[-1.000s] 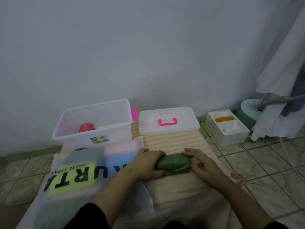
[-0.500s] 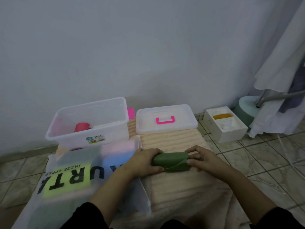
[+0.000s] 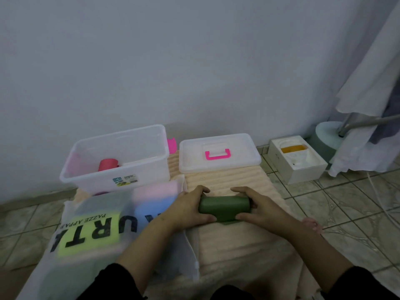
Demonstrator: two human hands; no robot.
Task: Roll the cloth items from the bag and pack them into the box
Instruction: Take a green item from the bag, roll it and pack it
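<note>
A dark green cloth roll (image 3: 225, 207) lies across the beige ribbed towel (image 3: 238, 245). My left hand (image 3: 188, 210) grips its left end and my right hand (image 3: 259, 210) grips its right end, thumbs under the near side. A small flap of green cloth pokes out beneath the roll. The clear plastic box (image 3: 121, 156) stands at the back left and holds a pink cloth roll (image 3: 108, 164). The translucent bag (image 3: 97, 230) with black lettering lies at the left, with pink, blue, yellow and green cloths showing through it.
The box's clear lid (image 3: 218, 152) with a pink handle lies behind the towel. A white carton (image 3: 297, 159) sits on the tiled floor at the right, near a round stand base (image 3: 324, 135) and hanging white fabric (image 3: 372, 83). The wall is close behind.
Both hands have rolled the green cloth tighter and now grip its two ends, thumbs beneath. The camera view shifted slightly.
</note>
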